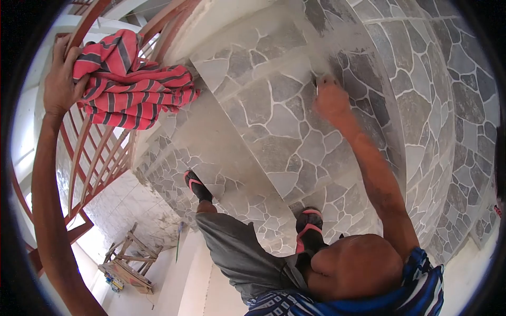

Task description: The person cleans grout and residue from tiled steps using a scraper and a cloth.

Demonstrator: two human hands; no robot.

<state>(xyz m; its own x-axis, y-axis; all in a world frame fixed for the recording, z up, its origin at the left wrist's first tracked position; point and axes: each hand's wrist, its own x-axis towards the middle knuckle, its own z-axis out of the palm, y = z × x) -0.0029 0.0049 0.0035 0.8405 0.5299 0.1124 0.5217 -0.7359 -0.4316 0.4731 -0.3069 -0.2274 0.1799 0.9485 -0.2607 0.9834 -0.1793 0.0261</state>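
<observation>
My left hand (63,79) is closed at the brown stair railing (81,31), gripping a bunched red cloth with dark stripes (124,97). The cloth hangs against the railing. Lower down and to the right, my right hand (333,100) is closed over the grey stone-patterned step (284,100), near the base of the riser. A small thin edge shows at its fingers, but blur keeps me from making out what it is. Dusty, pale smears cover parts of the stone pattern around this hand.
My feet in sandals (310,226) stand on separate stair levels. A stone-patterned wall (466,105) curves along the right. Below the railing, a wooden stand (134,258) sits on the lower floor. The step edge (247,145) drops toward the left.
</observation>
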